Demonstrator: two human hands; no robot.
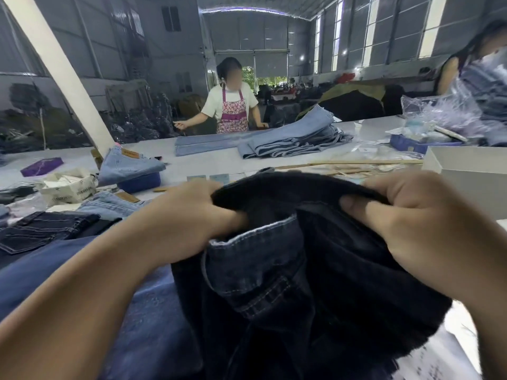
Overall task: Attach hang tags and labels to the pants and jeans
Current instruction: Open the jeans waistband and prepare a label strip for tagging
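Observation:
A pair of dark navy jeans [296, 259] is held up close in front of me, its waistband stretched between both hands and its inside showing. My left hand [189, 215] grips the waistband's left side with the fingers curled into the fabric. My right hand [406, 223] pinches the right side, thumb on the inner face. A denim flap with a pale frayed edge [255, 259] hangs between my hands. Small pale tags [208, 178] lie on the table just beyond the jeans.
Folded dark jeans [41, 229] and light blue jeans [129, 165] lie at left, with a crumpled printed bag [68, 187] and a purple box [41, 166]. A stack of light jeans [296, 138] sits mid-table before an aproned person [233, 105]. A white box [472, 171] stands right.

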